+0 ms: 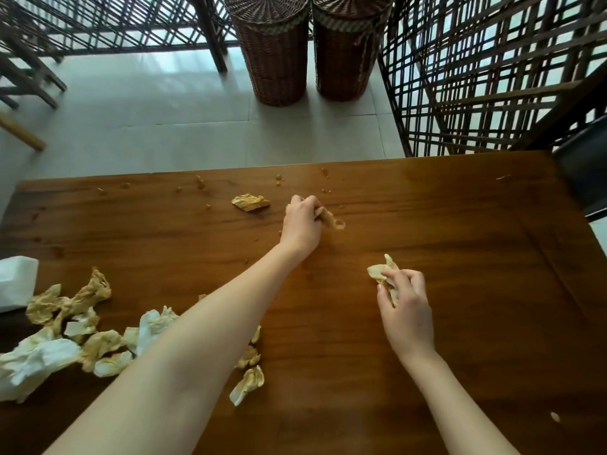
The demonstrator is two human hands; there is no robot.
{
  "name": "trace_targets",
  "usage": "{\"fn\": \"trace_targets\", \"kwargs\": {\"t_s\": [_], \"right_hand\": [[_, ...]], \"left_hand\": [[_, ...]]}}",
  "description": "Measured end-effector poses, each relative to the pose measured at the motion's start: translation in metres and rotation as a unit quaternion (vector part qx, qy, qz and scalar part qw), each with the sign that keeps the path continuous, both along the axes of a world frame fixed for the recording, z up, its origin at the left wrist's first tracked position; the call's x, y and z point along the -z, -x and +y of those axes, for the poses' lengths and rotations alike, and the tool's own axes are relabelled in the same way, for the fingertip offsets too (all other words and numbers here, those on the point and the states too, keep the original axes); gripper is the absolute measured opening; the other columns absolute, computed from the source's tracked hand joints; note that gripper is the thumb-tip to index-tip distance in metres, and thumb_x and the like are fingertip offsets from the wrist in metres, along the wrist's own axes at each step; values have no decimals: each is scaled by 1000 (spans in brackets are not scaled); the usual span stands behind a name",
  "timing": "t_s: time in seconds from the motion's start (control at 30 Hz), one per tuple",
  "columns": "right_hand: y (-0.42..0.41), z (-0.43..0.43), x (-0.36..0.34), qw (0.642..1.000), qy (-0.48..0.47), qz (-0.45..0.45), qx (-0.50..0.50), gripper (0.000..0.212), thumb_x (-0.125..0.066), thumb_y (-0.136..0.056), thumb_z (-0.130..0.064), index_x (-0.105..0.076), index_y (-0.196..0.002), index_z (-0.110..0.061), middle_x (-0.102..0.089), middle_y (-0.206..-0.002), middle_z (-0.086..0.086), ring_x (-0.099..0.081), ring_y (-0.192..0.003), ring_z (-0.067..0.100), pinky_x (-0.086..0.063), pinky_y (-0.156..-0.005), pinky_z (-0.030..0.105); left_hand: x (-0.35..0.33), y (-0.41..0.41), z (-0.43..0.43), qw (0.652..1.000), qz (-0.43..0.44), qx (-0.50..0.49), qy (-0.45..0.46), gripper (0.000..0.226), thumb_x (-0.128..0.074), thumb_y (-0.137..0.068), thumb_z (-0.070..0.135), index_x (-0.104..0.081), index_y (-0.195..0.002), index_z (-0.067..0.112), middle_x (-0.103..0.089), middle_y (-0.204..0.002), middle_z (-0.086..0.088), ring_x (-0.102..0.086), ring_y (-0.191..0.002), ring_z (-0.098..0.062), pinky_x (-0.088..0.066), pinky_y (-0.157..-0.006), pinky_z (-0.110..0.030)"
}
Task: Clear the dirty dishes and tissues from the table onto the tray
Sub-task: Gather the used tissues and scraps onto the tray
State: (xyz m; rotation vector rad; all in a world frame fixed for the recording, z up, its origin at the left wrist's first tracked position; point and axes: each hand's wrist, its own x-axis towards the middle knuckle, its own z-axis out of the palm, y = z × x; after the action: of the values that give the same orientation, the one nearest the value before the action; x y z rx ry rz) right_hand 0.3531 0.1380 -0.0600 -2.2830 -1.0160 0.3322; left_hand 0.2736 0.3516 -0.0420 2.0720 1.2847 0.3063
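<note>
Since no tray and no dishes are seen in this view, only tissues can be logged. Left hand (300, 224) is stretched forward, fingers curled round a stained tissue wad (333, 220) that is pressed low on the table (476, 257), likely so it can be scooped up or dragged over the spill. Right hand (405, 307) is held nearer the body, with a crumpled tissue (382, 274) pinched between thumb and fingers; whether it touches the wood cannot be told. It is probably held so two pieces can go in one trip. A flat stained tissue (250, 202) is seen just left of the left hand's knuckles, apart from it. A heap of soiled tissues (82, 326) is spread under and left of the left forearm, seemingly gathered for one transfer. Sauce drops (279, 178) are scattered past the left hand. A white tissue pack (16, 280) is cut off far left of the heap. Task is judged early.
</note>
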Motion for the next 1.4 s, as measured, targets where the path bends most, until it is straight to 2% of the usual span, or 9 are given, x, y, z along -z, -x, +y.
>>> {"fn": "trace_targets", "kwargs": {"t_s": [0.13,0.27,0.37,0.47,0.63,0.77,1.1,1.2,1.4], "right_hand": [[5,-1,5,1000,-2,7,10,27,-65,-87,-10,-63,-113,-18,-52,-114,4,-48,-69,0,-39,-53,3],[7,2,9,1000,-8,11,2,28,-67,-86,-10,-63,-113,-17,-52,-114,4,-45,-68,-10,-36,-49,0],[5,6,10,1000,-12,11,1,27,-66,-86,-9,-63,-111,-17,-52,-115,4,-48,-69,-3,-39,-54,1],[3,7,9,1000,-6,6,-5,27,-66,-86,-9,-63,-111,-18,-52,-115,5,-51,-80,5,-44,-58,6],[0,3,1,1000,-12,2,2,27,-66,-86,-11,-63,-112,-19,-52,-115,4,-51,-77,5,-41,-56,4],[11,-9,-16,1000,-24,-2,11,27,-66,-86,-12,-63,-112,-20,-52,-116,4,-50,-75,4,-40,-53,2],[82,-80,-75,997,-73,-12,32,26,-63,-89,-13,-61,-113,-22,-49,-115,-2,-50,-75,-4,-44,-55,2],[109,-119,-82,997,-65,-15,26,27,-63,-89,-13,-60,-115,-21,-47,-115,-3,-49,-78,-4,-40,-56,-3],[139,-193,-101,998,-39,-25,48,28,-61,-91,-13,-59,-118,-20,-46,-114,-4,-52,-80,3,-43,-59,3]], "left_hand": [[-11,31,46,997,39,-60,-37,15,-51,-91,4,-59,-103,4,-47,-112,-16,-49,-103,-32,-44,-91,-38],[-2,64,76,989,113,-89,-19,27,-45,-92,-1,-54,-115,8,-43,-124,-17,-49,-111,-36,-43,-98,-43],[8,74,79,982,178,-54,9,39,-43,-93,0,-48,-128,17,-38,-134,-16,-43,-121,-36,-40,-101,-48],[12,78,76,977,206,-57,-29,42,-45,-89,-6,-47,-125,16,-41,-126,-16,-43,-116,-35,-40,-91,-44],[0,91,74,982,145,-119,-21,34,-47,-90,-3,-47,-121,11,-41,-122,-19,-42,-114,-36,-40,-95,-44],[-24,104,56,989,92,-111,-29,33,-49,-92,-2,-49,-122,11,-42,-121,-19,-43,-113,-35,-40,-96,-41],[-83,153,-87,998,-46,23,-41,34,-50,-91,-2,-53,-121,12,-42,-110,-9,-46,-106,-27,-40,-91,-31],[-85,175,-149,996,-61,60,-36,37,-52,-90,-3,-51,-122,15,-42,-109,-5,-45,-105,-23,-40,-90,-30],[-88,214,-245,991,-41,122,-22,43,-50,-89,-3,-49,-125,20,-42,-115,-3,-35,-100,-14,-36,-86,-26]]}}
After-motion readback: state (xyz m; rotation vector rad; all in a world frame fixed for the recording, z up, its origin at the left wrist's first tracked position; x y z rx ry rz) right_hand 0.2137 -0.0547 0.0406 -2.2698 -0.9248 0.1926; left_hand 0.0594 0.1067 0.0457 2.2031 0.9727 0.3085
